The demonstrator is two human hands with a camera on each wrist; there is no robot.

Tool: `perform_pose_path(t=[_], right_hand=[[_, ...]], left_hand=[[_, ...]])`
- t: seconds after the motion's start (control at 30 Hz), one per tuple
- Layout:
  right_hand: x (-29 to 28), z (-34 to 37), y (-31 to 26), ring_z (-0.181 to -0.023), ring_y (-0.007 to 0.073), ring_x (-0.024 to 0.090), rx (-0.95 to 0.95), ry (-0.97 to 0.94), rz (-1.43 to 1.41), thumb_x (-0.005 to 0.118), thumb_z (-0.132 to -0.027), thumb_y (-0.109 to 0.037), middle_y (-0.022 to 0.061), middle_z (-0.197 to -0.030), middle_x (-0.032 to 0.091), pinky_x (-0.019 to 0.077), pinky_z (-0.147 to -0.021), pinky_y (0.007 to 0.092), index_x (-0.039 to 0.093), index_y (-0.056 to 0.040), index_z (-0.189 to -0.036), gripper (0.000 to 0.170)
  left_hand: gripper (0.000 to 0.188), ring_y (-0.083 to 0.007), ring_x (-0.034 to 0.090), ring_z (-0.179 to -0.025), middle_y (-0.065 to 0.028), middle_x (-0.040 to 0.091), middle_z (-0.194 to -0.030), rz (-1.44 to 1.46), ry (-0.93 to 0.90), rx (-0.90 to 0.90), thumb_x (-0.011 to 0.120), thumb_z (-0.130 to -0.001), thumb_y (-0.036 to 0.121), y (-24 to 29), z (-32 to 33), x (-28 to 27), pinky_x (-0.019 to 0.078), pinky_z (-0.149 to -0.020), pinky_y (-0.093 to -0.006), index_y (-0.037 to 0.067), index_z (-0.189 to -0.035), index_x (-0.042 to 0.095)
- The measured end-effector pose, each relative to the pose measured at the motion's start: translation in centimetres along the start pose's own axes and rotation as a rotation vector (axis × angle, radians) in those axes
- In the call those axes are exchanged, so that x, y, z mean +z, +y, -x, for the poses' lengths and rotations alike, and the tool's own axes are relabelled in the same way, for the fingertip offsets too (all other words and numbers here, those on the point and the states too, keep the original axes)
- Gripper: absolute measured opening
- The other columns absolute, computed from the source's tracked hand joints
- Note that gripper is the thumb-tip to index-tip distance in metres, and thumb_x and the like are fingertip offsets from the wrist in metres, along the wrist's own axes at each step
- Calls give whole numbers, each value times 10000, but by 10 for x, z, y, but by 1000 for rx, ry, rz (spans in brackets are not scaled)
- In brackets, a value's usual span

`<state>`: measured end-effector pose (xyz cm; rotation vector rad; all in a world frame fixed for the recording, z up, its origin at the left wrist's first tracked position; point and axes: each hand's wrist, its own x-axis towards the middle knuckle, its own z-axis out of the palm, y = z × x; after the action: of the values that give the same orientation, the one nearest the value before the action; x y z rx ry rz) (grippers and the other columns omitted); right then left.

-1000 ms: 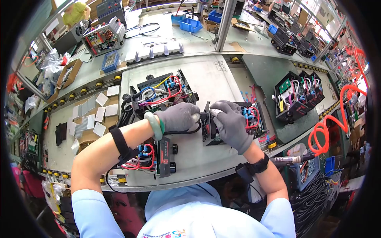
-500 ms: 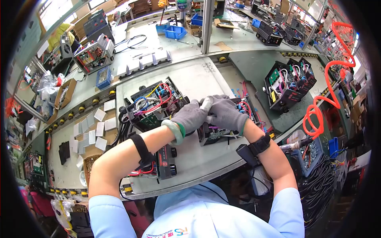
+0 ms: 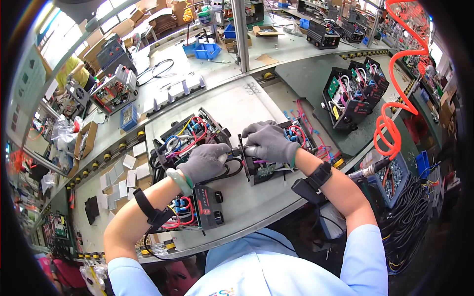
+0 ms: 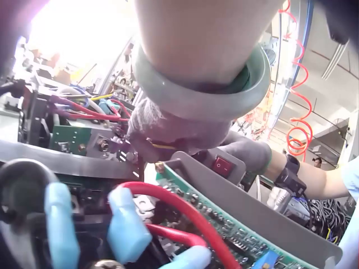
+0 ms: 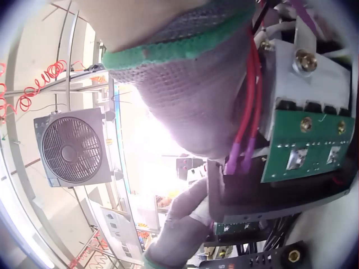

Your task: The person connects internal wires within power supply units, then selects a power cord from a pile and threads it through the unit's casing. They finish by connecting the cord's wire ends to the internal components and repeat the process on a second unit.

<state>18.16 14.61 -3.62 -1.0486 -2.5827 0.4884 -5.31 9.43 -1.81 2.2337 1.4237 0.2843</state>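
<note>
In the head view, the left gloved hand [image 3: 205,162] has its fingers curled at a small dark part [image 3: 236,152] beside the front panel [image 3: 242,144] of an opened unit. From the other side, the right gloved hand [image 3: 270,143] grips that panel, fingers over its top edge. A black cable [image 3: 241,166] loops below the left fingers. The unit's green board [image 3: 265,171] shows below the right hand. A red switch [image 4: 222,165] on a grey panel appears near both hands in the left wrist view. Red wires [image 5: 251,106] run beside the right glove in the right wrist view.
Another opened unit [image 3: 195,133] stands behind the left hand, and one with black knobs [image 3: 208,206] is near the table's front edge [image 3: 261,223]. Several units [image 3: 351,108] stand at right. A coiled red hose [image 3: 387,135] hangs there. White pads [image 3: 129,162] lie at left.
The hands were together over the unit half a second ago; now they are apart, the left lower and leftward beside the panel. The head view has shifted.
</note>
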Motion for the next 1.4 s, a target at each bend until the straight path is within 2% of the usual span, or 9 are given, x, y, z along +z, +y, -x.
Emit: perform_pose_path(t=[0.1, 0.2, 0.6, 0.67, 0.73, 0.93, 1.0, 1.17, 1.4], right_hand=[[14, 1, 9, -1105, 263, 595, -21, 159, -122, 663, -840, -307, 49, -1166, 672, 386, -1004, 414, 711, -63, -776, 257], [9, 7, 7, -1058, 276, 611, 57, 215, -322, 667, -833, -253, 74, -1141, 671, 393, -1002, 420, 675, -44, -737, 231], [-15, 40, 12, -974, 244, 634, 69, 441, 112, 667, -817, -196, 57, -1025, 692, 347, -1061, 486, 720, -95, -769, 124], [-14, 41, 13, -936, 266, 637, 70, 435, 156, 678, -814, -205, 61, -1039, 699, 389, -1031, 433, 727, -90, -781, 129], [-11, 42, 19, -942, 276, 642, 94, 411, 54, 680, -815, -209, 65, -1040, 707, 422, -1003, 388, 720, -83, -760, 144], [-27, 48, 27, -923, 291, 667, 120, 406, -323, 679, -835, -164, 123, -1016, 707, 527, -812, 369, 694, 3, -768, 181], [-30, 50, 31, -867, 269, 674, 182, 363, -446, 673, -842, -156, 121, -970, 710, 524, -779, 343, 688, 8, -761, 184], [-24, 47, 29, -800, 193, 652, 172, 397, -462, 628, -860, -75, 126, -933, 705, 512, -737, 321, 682, 42, -777, 153], [-18, 48, 24, -787, 187, 640, 169, 513, -583, 627, -870, -117, 126, -874, 691, 496, -707, 313, 670, 37, -749, 200]], left_hand=[[249, -353, 665, -914, -193, 675, -966, 24, -55, -64, 571, -925, 156, -2, -3, 3, 521, -820, -428, 27, -1122, 652], [321, -363, 588, -1152, -169, 612, -1236, -115, 32, 236, 602, -885, 143, -14, 6, 1, 496, -967, -428, 28, -1185, 605], [229, -304, 636, -952, -115, 694, -889, -280, -82, 241, 663, -888, 264, -15, 14, -34, 493, -816, -456, 68, -994, 716], [205, -334, 646, -881, -136, 687, -854, -210, 144, 449, 643, -903, 257, -22, 10, -24, 485, -763, -479, 69, -960, 699], [212, -381, 647, -811, -179, 666, -803, -300, -181, 57, 608, -923, 262, -9, 8, -21, 479, -726, -501, 56, -917, 659], [345, -413, 652, -857, -192, 661, -827, -134, -274, -39, 492, -998, 341, 8, 5, -11, 490, -771, -496, 28, -1025, 633], [314, -411, 648, -857, -194, 659, -832, 449, -291, 26, 497, -1002, 329, -7, 11, -5, 492, -769, -482, 55, -1083, 630], [183, -397, 641, -730, -176, 637, -741, -109, -132, 10, 544, -971, 211, 9, 17, 8, 492, -675, -487, 62, -1030, 633], [221, -397, 670, -715, -188, 639, -714, -137, -10, 2, 545, -961, 253, 20, 22, 20, 517, -649, -505, 38, -949, 596]])
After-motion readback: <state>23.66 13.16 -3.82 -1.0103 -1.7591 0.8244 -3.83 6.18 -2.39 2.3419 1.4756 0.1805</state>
